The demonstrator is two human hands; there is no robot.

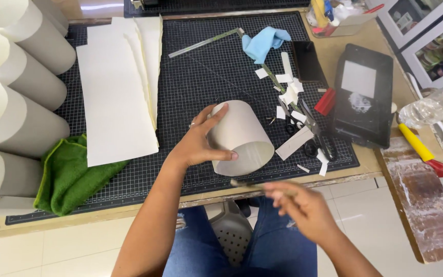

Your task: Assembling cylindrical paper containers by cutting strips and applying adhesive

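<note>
Paper cylinder [241,137] lies on the cutting mat [196,92], left hand [197,141] fingers [216,117] spread around its wall. Right hand [303,205], blurred, fingers pinch a thin brush [247,182]. Excess grip pressure could dent the wall.

Free: bare cutting mat [196,87] at worktop centre, behind the paper cylinder [242,137]. Left blocked: cream sheets [116,97], rolled tubes [16,102], green cloth [65,177]. Right blocked: scissors [311,133], paper scraps [289,95], black tray [362,97].
</note>
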